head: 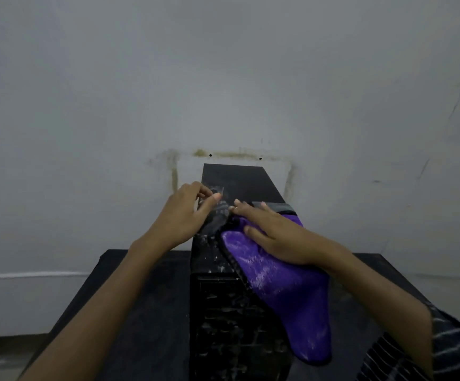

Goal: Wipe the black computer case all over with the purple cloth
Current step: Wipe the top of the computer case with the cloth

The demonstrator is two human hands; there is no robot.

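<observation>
The black computer case (239, 182) stands upright on a dark table, its dusty top running away from me toward the wall. The purple cloth (283, 287) lies over the near right part of the top and hangs down the case's front. My right hand (272, 232) lies flat on the cloth with straight fingers, fingertips reaching onto the bare top. At the left edge of the top, my left hand (187, 213) pinches a thin clear film (217, 207) between thumb and fingers. The case's front grille (223, 320) shows below, flecked with white dust.
The dark table (146, 298) extends left and right of the case. A grey wall (223, 78) with brownish glue marks rises right behind the case. A striped sleeve (454, 345) shows at the lower right. The floor edge lies at the lower left.
</observation>
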